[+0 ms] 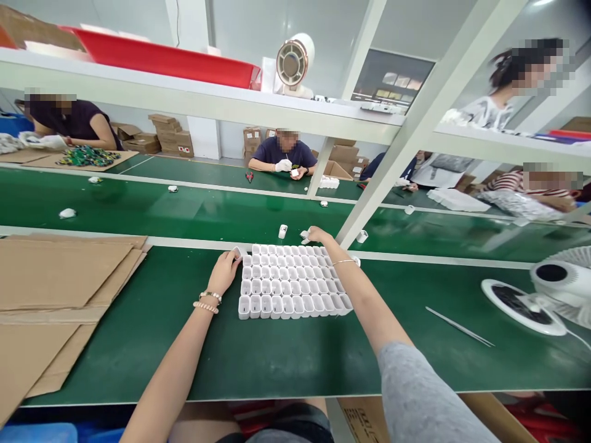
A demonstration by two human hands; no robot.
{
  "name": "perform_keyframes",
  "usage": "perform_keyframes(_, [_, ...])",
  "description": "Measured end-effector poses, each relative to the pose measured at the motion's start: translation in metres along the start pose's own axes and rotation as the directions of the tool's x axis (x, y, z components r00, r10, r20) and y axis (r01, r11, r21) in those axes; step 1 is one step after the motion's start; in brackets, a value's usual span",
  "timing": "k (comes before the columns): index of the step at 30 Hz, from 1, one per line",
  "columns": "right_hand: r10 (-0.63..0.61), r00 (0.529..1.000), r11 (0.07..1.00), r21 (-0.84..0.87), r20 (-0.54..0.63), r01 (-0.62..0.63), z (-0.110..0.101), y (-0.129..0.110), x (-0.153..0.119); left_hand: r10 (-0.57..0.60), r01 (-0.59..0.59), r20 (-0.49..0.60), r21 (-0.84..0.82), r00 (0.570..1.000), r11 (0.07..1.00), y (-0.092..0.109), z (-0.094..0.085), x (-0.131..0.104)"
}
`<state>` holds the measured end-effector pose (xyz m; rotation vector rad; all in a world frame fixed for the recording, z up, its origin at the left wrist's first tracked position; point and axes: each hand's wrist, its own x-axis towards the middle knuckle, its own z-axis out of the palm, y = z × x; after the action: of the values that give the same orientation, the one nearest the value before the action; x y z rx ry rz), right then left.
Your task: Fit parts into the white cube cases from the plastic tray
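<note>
Several rows of small white open-topped plastic cases [290, 286] stand packed together on the green bench before me. At the far left corner of this block, my left hand [224, 269] has its fingers closed on one white case [238, 251]. My right hand [316, 234] reaches over the right side of the block to the belt's edge. Its fingers pinch a white case [305, 235], whose far side shows past the fingertips. A single white case [283, 231] sits on the belt between my hands. My right forearm hides part of the block's right end.
Flat cardboard sheets [55, 271] lie at the left. Tweezers [459, 326] and a white fan [526, 304] are at the right. A green conveyor belt [207, 212] carries scattered white parts. A slanted white post [369, 203] rises beyond my right hand. Co-workers sit across the belt.
</note>
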<state>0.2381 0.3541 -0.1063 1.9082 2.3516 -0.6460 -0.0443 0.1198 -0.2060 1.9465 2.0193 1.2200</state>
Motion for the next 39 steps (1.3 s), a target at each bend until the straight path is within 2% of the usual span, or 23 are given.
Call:
perform_keyframes(5, [0.017,0.999,0.999,0.033,-0.044,-0.016,0.0,0.006,-0.005,-0.032,0.014,-0.136,-0.129,0.99,0.992,-0.006,-0.001,0.002])
perform_keyframes(9, [-0.007,0.992,0.996,0.09,-0.124,0.019,-0.001,0.01,-0.012,-0.007,-0.053,-0.25,-0.232,0.968,0.971,-0.002,-0.01,0.001])
perform_keyframes(12, [-0.05,0.978,0.983,0.164,-0.203,0.085,-0.005,0.008,-0.021,0.011,-0.109,-0.34,-0.269,0.94,0.957,0.014,-0.024,-0.003])
perform_keyframes(15, [-0.121,0.956,0.942,0.272,-0.269,0.195,-0.01,0.0,-0.039,0.04,-0.166,-0.409,-0.277,0.912,0.946,0.037,-0.037,-0.01])
perform_keyframes(17, [-0.206,0.937,0.866,0.393,-0.282,0.309,-0.007,-0.008,-0.063,0.1,-0.22,-0.452,-0.222,0.886,0.95,0.054,-0.044,-0.016])
perform_keyframes(18, [-0.267,0.921,0.796,0.473,-0.285,0.377,-0.005,-0.014,-0.078,0.139,-0.244,-0.47,-0.17,0.872,0.955,0.061,-0.047,-0.019])
perform_keyframes(20, [-0.406,0.852,0.513,0.69,-0.329,0.511,0.005,-0.026,-0.113,0.219,-0.279,-0.498,-0.048,0.839,0.959,0.074,-0.05,-0.024])
perform_keyframes(21, [-0.451,0.817,0.397,0.738,-0.36,0.545,0.011,-0.033,-0.132,0.258,-0.297,-0.513,0.008,0.819,0.955,0.079,-0.051,-0.027])
perform_keyframes(23, [-0.517,0.747,0.277,0.744,-0.418,0.608,0.024,-0.046,-0.168,0.334,-0.344,-0.547,0.088,0.768,0.935,0.087,-0.051,-0.032])
perform_keyframes(25, [-0.578,0.678,0.264,0.683,-0.454,0.682,0.037,-0.057,-0.196,0.378,-0.401,-0.555,0.085,0.741,0.912,0.092,-0.049,-0.036])
perform_keyframes(27, [-0.62,0.594,0.3,0.545,-0.512,0.783,0.049,-0.063,-0.214,0.369,-0.443,-0.505,-0.031,0.78,0.896,0.095,-0.046,-0.038])
perform_keyframes(29, [-0.663,0.481,0.328,0.355,-0.574,0.876,0.06,-0.064,-0.222,0.359,-0.454,-0.422,-0.148,0.833,0.879,0.096,-0.042,-0.04])
perform_keyframes(30, [-0.684,0.417,0.328,0.258,-0.598,0.909,0.065,-0.064,-0.223,0.368,-0.458,-0.39,-0.168,0.844,0.873,0.096,-0.039,-0.041])
perform_keyframes(32, [-0.718,0.308,0.313,0.106,-0.625,0.944,0.074,-0.062,-0.223,0.398,-0.472,-0.372,-0.13,0.838,0.872,0.095,-0.035,-0.042])
perform_keyframes(39, [-0.755,0.1,0.286,-0.188,-0.648,0.94,0.083,-0.061,-0.222,0.375,-0.42,-0.424,-0.014,0.824,0.907,0.101,-0.029,-0.048])
